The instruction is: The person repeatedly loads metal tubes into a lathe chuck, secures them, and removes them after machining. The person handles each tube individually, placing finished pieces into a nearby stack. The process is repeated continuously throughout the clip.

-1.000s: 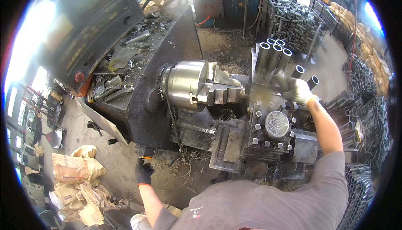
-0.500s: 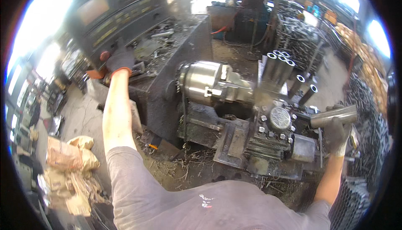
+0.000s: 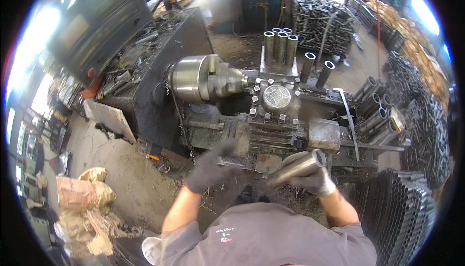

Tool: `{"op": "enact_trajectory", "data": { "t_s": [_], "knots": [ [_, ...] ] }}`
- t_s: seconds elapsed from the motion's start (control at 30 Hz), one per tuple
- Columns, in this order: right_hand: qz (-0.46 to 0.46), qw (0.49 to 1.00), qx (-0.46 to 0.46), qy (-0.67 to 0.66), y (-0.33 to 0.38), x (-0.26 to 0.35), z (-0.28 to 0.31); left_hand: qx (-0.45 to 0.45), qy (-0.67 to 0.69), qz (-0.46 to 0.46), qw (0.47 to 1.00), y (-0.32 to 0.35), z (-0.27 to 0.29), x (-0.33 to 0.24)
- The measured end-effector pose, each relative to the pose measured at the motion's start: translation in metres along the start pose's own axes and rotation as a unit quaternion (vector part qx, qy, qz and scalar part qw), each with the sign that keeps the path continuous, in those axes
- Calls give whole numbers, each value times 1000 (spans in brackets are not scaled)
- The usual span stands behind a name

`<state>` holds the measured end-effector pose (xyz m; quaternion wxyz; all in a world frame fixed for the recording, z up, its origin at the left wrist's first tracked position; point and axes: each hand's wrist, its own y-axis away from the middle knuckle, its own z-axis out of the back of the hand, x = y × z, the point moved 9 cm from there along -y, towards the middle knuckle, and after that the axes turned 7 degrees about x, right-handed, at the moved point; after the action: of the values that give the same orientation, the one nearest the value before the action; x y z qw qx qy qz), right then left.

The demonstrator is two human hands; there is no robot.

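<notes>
Left hand [image 3: 209,169] dropped from panel, fingers blurred, aperture unclear, right hand [image 3: 310,176] fingers wrapped round steel tube [image 3: 296,167]

left hand [image 3: 209,168]: gloved, reaching forward, fingers blurred | right hand [image 3: 312,179]: gloved, my fingers curled shut, forearm bare, elbow bent

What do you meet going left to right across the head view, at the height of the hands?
Tan sacks → left hand in a dark glove → metal tube held in the right hand → stacked dark pipes.
</notes>
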<state>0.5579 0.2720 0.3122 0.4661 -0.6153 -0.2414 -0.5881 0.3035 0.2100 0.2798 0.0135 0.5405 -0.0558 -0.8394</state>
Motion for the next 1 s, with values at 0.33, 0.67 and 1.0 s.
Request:
{"op": "enact_trajectory", "data": {
  "t_s": [0.33, 0.67, 1.0],
  "knots": [
    [-80, 994, 68, -33, 2, -82, -115, -27, -153, 207, 966, 121, -124, 101],
    [-92, 935, 341, -16, -22, -72, -364, -393, 133, 653, 634, 677, -322, 432],
    [40, 728, 684, 15, 100, 24, -677, -490, 236, 740, 396, 891, -664, 403]
  ]
}}
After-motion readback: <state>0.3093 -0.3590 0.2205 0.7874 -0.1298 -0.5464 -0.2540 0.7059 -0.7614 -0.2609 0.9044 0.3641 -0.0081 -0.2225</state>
